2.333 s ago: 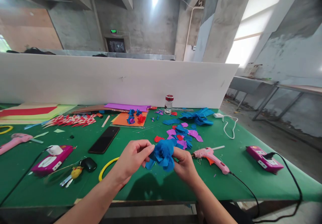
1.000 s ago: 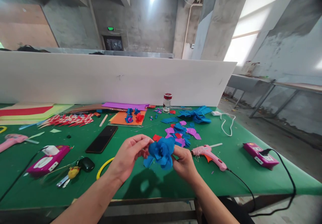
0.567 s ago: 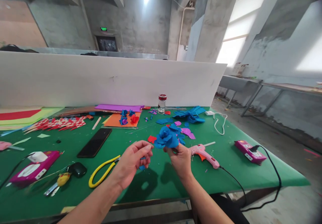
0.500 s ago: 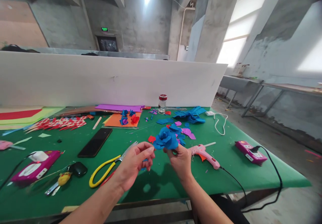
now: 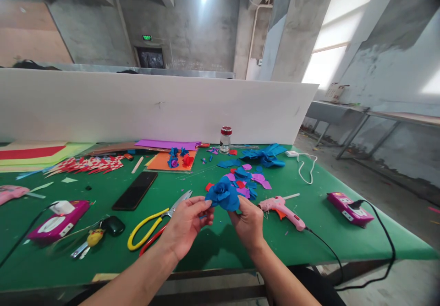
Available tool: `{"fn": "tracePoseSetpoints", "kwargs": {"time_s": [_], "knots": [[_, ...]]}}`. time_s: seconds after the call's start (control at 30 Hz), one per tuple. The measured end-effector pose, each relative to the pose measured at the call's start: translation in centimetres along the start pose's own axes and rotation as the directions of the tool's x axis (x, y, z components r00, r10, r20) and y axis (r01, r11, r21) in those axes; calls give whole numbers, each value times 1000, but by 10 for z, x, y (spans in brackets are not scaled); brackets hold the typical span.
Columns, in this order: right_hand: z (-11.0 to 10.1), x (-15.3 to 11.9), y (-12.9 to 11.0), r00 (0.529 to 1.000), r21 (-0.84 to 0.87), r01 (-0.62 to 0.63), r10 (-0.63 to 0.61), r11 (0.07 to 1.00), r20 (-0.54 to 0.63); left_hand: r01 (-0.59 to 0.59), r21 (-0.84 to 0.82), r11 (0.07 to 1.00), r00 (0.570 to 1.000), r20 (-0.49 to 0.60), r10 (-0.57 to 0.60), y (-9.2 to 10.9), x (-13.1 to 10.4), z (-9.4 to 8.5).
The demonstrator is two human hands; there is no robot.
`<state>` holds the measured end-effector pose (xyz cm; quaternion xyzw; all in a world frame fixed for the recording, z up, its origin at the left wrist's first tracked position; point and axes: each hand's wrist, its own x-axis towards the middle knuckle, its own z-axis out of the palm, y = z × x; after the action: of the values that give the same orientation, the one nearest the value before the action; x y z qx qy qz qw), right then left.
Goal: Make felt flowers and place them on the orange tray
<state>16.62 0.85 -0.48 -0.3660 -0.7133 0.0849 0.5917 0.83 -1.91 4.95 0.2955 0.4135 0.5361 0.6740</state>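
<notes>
A blue paper flower [image 5: 223,194] is held between both hands above the green table, its layered petals facing up. My right hand [image 5: 248,219] grips it from below and the right side, fingers closed. My left hand [image 5: 190,219] pinches a petal at the flower's left edge. Just behind the flower lie loose blue, purple and red petals [image 5: 259,179]. A pink glue gun [image 5: 283,210] rests right of my right hand. Scissors [image 5: 147,226] with yellow and red handles lie beside my left hand.
A black phone [image 5: 135,190], keys [image 5: 93,238] and a magenta power strip [image 5: 58,223] lie left; another power strip [image 5: 349,210] sits right. Small flowers rest on orange paper [image 5: 160,161]. A red-lidded jar [image 5: 225,140] stands before the white board [image 5: 154,109].
My left hand has come to the flower and closed on its left edge. The flower is slightly lower and tilted differently. The whole view has shifted a little.
</notes>
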Motion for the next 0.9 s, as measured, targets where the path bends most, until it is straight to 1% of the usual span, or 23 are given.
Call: {"fn": "tracePoseSetpoints", "kwargs": {"time_s": [0.2,0.3,0.4,0.47,0.57,0.63,0.67,0.73,0.77,0.83,0.9], "knots": [[2,-1,2,999,3,-30,31,1000,-31,-7,-58,998,1000,21,8,-4,-1,0],[2,0,3,992,53,-111,114,992,-55,-12,-62,998,999,47,15,-4,0,-1],[1,2,4,977,121,-197,205,973,-61,-50,-25,998,998,30,51,-1,0,-2],[0,3,3,976,144,-200,209,969,-52,-77,6,997,997,26,77,1,-1,-2],[0,3,2,985,139,-158,165,978,-41,-83,31,996,995,54,81,2,-2,-1],[1,3,2,983,150,-176,183,973,-30,-86,36,996,995,49,84,3,-1,-2],[1,4,2,976,175,-208,215,962,-23,-91,36,995,995,35,90,4,-1,-3],[2,7,2,950,283,-304,313,909,16,-114,55,992,994,10,113,5,2,-5],[2,9,3,929,359,-360,367,861,53,-130,88,988,991,3,130,5,4,-6],[2,13,3,875,509,-464,463,725,139,-165,224,960,986,14,166,2,8,-8],[3,16,3,814,603,-543,542,585,207,-194,400,896,981,49,190,-4,11,-9]]}}
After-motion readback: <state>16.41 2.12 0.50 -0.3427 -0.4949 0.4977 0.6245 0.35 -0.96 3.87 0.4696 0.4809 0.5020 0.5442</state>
